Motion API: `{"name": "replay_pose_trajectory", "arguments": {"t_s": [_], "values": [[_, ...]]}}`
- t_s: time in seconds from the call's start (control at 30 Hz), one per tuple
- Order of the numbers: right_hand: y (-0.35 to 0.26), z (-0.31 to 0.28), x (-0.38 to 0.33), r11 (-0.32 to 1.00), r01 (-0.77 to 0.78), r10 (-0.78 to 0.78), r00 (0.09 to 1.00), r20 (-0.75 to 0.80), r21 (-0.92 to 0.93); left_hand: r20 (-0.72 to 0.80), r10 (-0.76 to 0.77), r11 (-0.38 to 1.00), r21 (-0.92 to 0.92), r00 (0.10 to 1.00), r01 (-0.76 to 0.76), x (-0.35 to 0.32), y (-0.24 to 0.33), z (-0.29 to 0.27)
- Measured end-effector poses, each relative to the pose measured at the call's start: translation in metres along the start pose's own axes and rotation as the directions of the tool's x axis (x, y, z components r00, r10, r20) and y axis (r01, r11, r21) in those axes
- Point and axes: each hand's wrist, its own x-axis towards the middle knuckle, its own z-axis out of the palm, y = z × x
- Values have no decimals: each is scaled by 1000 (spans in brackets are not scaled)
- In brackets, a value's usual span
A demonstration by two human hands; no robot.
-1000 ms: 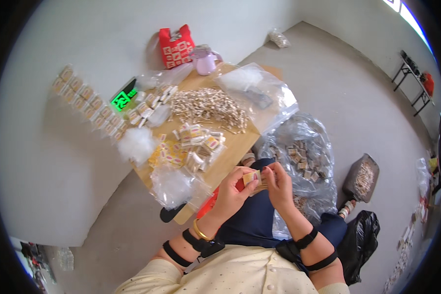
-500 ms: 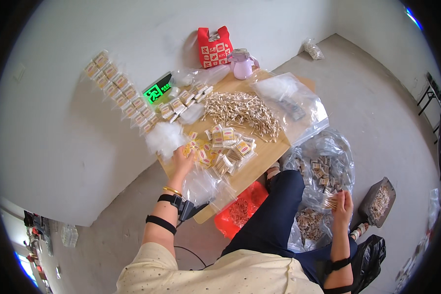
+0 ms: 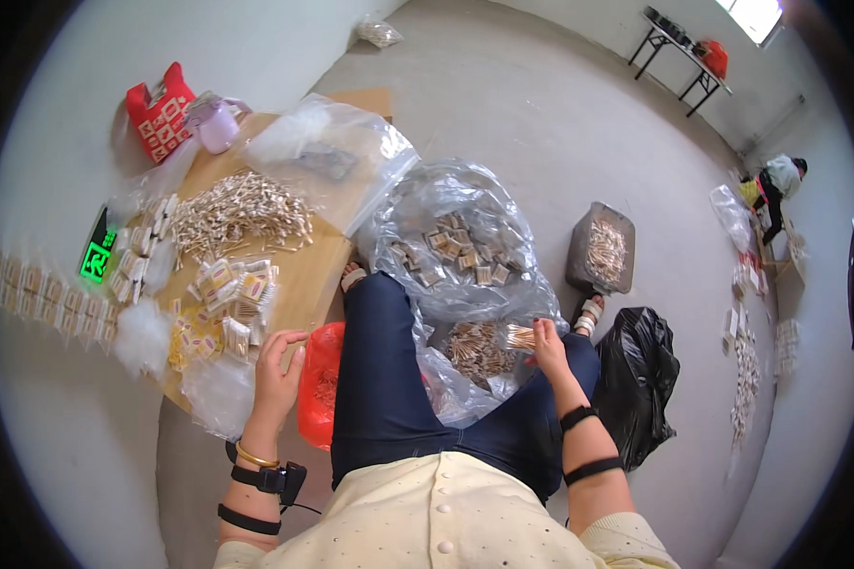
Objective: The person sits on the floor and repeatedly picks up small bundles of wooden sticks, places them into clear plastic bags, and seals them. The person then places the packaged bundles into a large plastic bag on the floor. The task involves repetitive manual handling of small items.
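Observation:
A small bundle of cotton swabs (image 3: 519, 337) sticks out to the left from my right hand (image 3: 549, 351), whose fingers are closed on it. Below the bundle, loose swabs (image 3: 479, 356) fill the near part of a clear plastic bag. My left hand (image 3: 277, 372) hovers by the table's near edge with fingers stretched and thumb apart; nothing shows in it. Close to it are a red plastic bag (image 3: 321, 379) and, on the table, packed swab bundles (image 3: 242, 287) with yellow printed cards (image 3: 192, 339).
The wooden table (image 3: 327, 275) carries a swab heap (image 3: 242, 213), clear bags (image 3: 327, 161) and a lilac jug (image 3: 216, 128). Right of my legs lie a large clear bag of packs (image 3: 460, 248), a grey bin of swabs (image 3: 607, 251) and a black bag (image 3: 636, 384). Another person (image 3: 778, 194) bends far right.
My view has swung to the right. My left hand has come away from the yellow cards to the table's near edge, while the right hand still holds the swabs.

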Motion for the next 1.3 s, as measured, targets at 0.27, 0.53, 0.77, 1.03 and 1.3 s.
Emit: {"name": "replay_pose_trajectory", "arguments": {"t_s": [0.27, 0.53, 0.77, 1.03, 1.3], "values": [[26, -4, 9, 912, 119, -105, 993, 57, -393, -116, 69, 991, 125, 991, -55, 38, -27, -20], [-8, 41, 7, 917, 372, -319, 900, 297, -143, -320, -166, 745, 579, 933, 331, 99, -110, -60], [-65, 49, -9, 931, 364, -343, 871, 351, 6, -211, -249, 610, 724, 945, 322, 102, -86, -47], [-157, 62, -46, 887, 374, -457, 794, 401, 272, -27, -225, 894, -403, 974, 195, 79, 1, -33], [-230, 61, -85, 732, 331, -649, 604, 462, 595, 39, -180, 734, -660, 983, 160, 62, 71, 41]]}}
